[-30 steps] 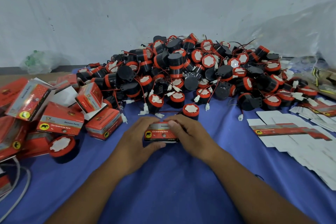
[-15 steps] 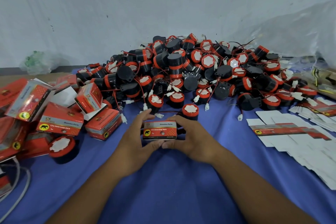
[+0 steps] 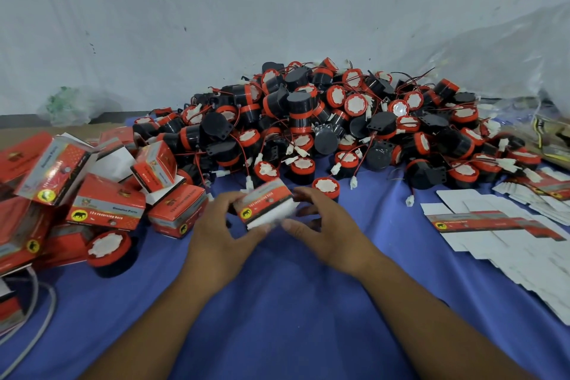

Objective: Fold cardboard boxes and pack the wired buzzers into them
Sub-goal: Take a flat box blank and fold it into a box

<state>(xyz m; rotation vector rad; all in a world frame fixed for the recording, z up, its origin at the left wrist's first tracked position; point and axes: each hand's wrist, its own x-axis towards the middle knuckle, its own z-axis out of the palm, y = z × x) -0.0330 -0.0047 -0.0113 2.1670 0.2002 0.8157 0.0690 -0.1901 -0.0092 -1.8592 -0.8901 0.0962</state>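
Observation:
A small red and white cardboard box (image 3: 266, 205) is tilted above the blue cloth at the centre. My left hand (image 3: 220, 233) grips it from the left, thumb under its front edge and fingers behind. My right hand (image 3: 324, 227) sits just to the right of the box, fingers loosely curved, and its fingertips look slightly apart from the box's blurred right end. Behind lies a big heap of black and red wired buzzers (image 3: 324, 120). One buzzer (image 3: 326, 187) stands just beyond my right hand.
Several folded red boxes (image 3: 108, 207) are piled at the left, with a loose buzzer (image 3: 108, 251) in front of them. Flat unfolded box blanks (image 3: 505, 228) are spread at the right. A grey cable (image 3: 34, 327) curls at the lower left. A white wall backs the table.
The box was held level between both hands; now it is tilted, left end lower, and shifted left with my left hand. My right hand has let go of it.

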